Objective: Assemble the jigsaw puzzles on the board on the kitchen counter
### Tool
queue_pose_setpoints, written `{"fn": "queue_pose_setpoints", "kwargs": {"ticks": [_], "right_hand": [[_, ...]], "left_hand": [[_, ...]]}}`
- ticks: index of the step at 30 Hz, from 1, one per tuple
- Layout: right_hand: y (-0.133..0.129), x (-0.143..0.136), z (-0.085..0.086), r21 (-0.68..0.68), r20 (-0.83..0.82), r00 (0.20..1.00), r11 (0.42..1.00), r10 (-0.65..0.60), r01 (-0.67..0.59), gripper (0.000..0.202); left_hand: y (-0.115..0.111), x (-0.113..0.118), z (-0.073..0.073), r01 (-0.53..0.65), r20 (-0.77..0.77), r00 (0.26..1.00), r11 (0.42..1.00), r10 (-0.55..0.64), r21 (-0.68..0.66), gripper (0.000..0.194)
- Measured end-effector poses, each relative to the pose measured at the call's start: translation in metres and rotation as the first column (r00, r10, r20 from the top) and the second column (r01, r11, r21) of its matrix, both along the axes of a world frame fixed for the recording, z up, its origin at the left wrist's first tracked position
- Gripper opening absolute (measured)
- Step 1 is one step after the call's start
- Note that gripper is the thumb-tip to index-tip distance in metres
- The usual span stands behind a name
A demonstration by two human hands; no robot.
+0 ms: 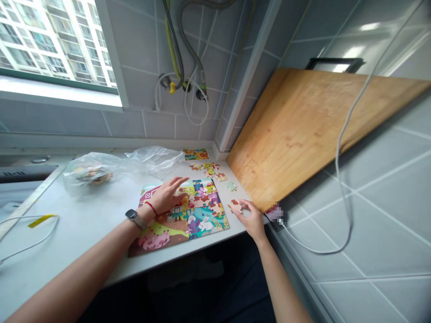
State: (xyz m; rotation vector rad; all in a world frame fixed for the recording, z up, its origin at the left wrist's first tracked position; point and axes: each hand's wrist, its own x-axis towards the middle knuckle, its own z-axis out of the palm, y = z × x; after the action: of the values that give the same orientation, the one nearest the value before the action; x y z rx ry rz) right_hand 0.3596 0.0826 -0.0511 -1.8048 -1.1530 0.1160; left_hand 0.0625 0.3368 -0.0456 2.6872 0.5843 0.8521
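Note:
A partly assembled jigsaw puzzle (202, 224) with farm animals lies on the white counter before me. Over its upper middle is my left hand (165, 195), fingers spread and nothing held; whether it touches the puzzle I cannot tell. Just right of the board, my right hand (251, 218) pinches a brown and cream puzzle piece (236, 206) between thumb and fingers. A pale green puzzle piece (231, 185) lies apart above that hand. Farther back is a group of loose puzzle pieces (209, 168), with a small picture card (195, 154) behind them.
A clear plastic bag (97, 168) with wooden-looking pieces inside sits at the counter's left, a crumpled clear bag (156, 159) beside it. On the right leans a large wooden board (303, 121). A white cable (338, 152) hangs across it. The sink (27, 172) is at far left.

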Motion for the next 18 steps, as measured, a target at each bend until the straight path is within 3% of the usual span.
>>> {"fn": "queue_pose_setpoints", "kwargs": {"ticks": [3,10,14,18], "right_hand": [[0.0,0.002,0.002,0.05,-0.099,0.995,0.999,0.003,0.002,0.048],[0.001,0.021,0.004,0.036,-0.27,0.963,0.999,0.01,0.0,0.063],[0.002,0.027,0.011,-0.009,-0.393,0.913,0.993,0.108,-0.122,0.066],[0.008,0.014,0.024,0.001,-0.487,0.846,0.969,0.217,-0.248,0.068]], "left_hand": [[-0.001,0.003,-0.001,0.02,0.015,1.0,0.995,-0.022,0.098,0.036],[-0.013,0.007,0.003,0.071,-0.119,0.992,0.95,-0.037,0.302,0.03],[-0.017,0.008,0.009,0.07,-0.172,0.985,0.948,-0.017,0.31,0.027],[-0.021,0.01,0.011,0.059,-0.218,0.976,0.948,0.011,0.313,0.026]]}}
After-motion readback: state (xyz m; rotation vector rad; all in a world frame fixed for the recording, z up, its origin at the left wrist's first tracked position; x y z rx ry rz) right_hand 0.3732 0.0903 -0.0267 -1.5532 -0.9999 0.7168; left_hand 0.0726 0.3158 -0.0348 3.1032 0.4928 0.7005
